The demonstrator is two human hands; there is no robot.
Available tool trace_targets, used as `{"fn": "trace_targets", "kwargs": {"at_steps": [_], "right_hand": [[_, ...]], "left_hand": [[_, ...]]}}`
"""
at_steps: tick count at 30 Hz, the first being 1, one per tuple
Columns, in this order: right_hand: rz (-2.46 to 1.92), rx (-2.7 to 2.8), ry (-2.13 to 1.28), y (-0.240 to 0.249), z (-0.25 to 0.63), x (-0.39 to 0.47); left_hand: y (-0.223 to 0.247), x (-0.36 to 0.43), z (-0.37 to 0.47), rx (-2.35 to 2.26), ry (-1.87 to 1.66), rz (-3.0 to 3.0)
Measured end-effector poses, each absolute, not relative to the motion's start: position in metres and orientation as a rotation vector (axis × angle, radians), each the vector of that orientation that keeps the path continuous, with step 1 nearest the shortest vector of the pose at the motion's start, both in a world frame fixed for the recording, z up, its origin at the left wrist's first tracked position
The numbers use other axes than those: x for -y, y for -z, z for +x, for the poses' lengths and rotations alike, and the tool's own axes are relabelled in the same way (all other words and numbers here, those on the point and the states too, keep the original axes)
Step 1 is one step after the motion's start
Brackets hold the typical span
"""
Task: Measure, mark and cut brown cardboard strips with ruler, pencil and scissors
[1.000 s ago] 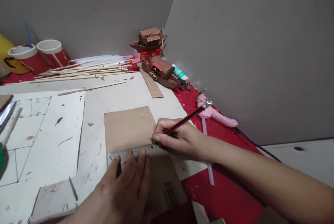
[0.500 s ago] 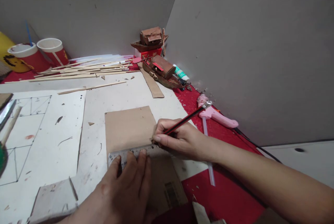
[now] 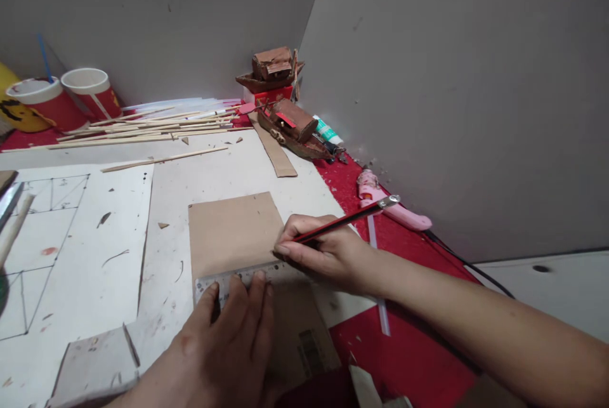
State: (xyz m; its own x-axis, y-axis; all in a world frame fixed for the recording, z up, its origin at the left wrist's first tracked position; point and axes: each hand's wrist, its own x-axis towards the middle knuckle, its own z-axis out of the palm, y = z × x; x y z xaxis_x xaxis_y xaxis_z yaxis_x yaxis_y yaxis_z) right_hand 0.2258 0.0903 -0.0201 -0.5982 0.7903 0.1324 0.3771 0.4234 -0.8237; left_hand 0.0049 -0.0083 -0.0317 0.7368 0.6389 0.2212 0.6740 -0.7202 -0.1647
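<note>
A piece of brown cardboard lies on white paper in front of me, with a clear ruler across it. My left hand bears down on the ruler with its fingertips, holding it against the cardboard. Pinched in my right hand is a dark pencil with red stripes, leaning right, its metal-capped end up. The pencil's point is hidden by my fingers, close to the ruler's upper edge. The cardboard below the ruler is in shadow and carries a printed barcode.
Two brown model boats stand in the back corner. Thin wooden sticks and red-and-white cups are at back left. A pink glue gun lies right, its cord along the wall. A paper with line drawings lies left.
The pencil's upper end has tipped down and to the right in my right hand. My left hand and the ruler keep their place on the cardboard; the view has shifted slightly.
</note>
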Motion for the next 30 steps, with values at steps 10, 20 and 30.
{"fn": "trace_targets", "kwargs": {"at_steps": [10, 20, 30], "right_hand": [[-0.977, 2.121, -1.231, 0.0164, 0.227, -0.0906], [-1.012, 2.064, -1.238, 0.0173, 0.2264, -0.0896], [-1.025, 2.049, -1.223, 0.0175, 0.2272, -0.089]], "left_hand": [[0.0294, 0.0094, 0.0063, 1.087, 0.207, -2.693], [0.0318, 0.0078, 0.005, 1.025, 0.273, -2.692], [0.0306, 0.0095, 0.0083, 1.089, 0.253, -2.693]]}}
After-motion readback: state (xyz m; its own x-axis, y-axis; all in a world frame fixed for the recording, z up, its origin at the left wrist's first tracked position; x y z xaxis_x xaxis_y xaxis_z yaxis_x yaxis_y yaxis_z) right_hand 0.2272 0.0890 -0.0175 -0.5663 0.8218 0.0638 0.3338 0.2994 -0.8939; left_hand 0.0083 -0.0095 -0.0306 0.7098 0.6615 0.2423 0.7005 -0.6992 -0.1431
